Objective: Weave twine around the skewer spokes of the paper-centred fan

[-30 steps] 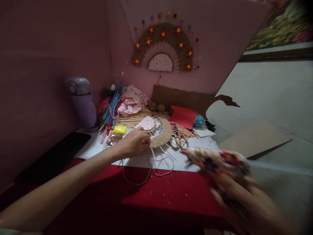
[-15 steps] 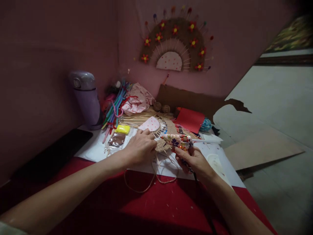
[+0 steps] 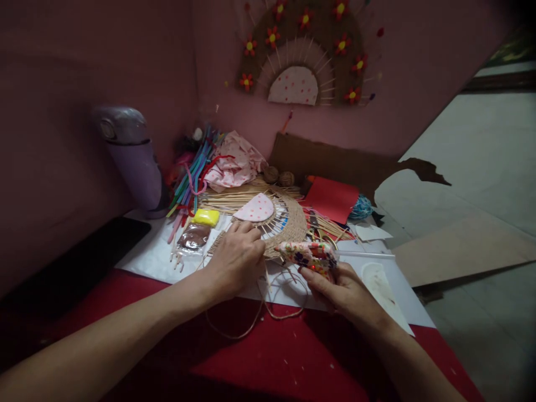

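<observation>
A half-ring wall craft wrapped in twine (image 3: 293, 218) lies on white paper, with a dotted pink half-circle (image 3: 257, 207) and thin sticks at its middle. My left hand (image 3: 240, 254) is closed at the near edge of the wrapped ring; its fingertips are partly hidden. Loose twine (image 3: 288, 315) runs from beneath those fingers and loops over the table edge. In my right hand (image 3: 339, 285) is a flower-patterned hot glue gun (image 3: 307, 254), its nozzle pointing left, close to the ring. A clear glue stick (image 3: 368, 254) pokes out of its back, and a small light glows on it.
A purple bottle (image 3: 136, 162) stands at the left, near a dark flat object (image 3: 75, 262). Behind lie pipe cleaners (image 3: 196, 167), crumpled dotted cloth (image 3: 234, 162), wooden sticks (image 3: 226, 200) and red sheets (image 3: 330, 198). Clay packets (image 3: 195, 237) sit left of the ring.
The view has shifted and tilted down, so the bottle and the wall piece appear displaced. The glue gun's nozzle stays near the ring, now slightly lower, showing more of the ring behind it.
</observation>
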Action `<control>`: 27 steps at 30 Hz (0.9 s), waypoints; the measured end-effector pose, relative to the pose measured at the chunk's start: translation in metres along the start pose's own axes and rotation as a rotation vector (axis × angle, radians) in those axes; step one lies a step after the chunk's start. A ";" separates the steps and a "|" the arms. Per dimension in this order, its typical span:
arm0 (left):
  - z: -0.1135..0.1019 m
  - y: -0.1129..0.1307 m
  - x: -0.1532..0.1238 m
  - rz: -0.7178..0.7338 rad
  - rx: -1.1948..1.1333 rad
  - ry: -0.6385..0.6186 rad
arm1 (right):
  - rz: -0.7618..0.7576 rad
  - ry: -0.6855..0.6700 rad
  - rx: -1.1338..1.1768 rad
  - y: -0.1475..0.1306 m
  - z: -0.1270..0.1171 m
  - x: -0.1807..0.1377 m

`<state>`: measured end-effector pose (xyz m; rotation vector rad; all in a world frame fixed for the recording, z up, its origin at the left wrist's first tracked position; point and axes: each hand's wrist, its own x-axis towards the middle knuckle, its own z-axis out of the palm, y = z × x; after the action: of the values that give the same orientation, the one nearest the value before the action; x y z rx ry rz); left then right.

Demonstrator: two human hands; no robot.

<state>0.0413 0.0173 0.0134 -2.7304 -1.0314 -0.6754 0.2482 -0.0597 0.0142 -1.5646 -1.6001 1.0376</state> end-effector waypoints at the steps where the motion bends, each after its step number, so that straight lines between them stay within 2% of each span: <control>1: 0.001 -0.001 0.000 -0.010 -0.014 0.006 | -0.016 -0.010 -0.018 -0.001 0.001 -0.001; 4: 0.003 -0.001 -0.001 -0.047 -0.079 -0.007 | -0.069 -0.026 -0.055 -0.005 0.002 -0.003; 10: 0.001 -0.003 -0.001 -0.108 -0.227 -0.043 | -0.018 -0.056 -0.029 -0.009 0.008 -0.003; 13: 0.001 -0.004 -0.001 -0.102 -0.273 -0.062 | -0.067 -0.073 -0.024 -0.011 0.012 -0.004; 20: 0.004 -0.004 -0.003 -0.103 -0.246 -0.052 | -0.186 -0.029 -0.176 -0.020 0.014 -0.005; 27: 0.004 -0.004 -0.003 -0.098 -0.258 -0.040 | -0.116 0.017 -0.167 -0.020 0.017 -0.006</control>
<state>0.0380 0.0194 0.0083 -2.9365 -1.1692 -0.8251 0.2245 -0.0663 0.0246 -1.5630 -1.7817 0.8456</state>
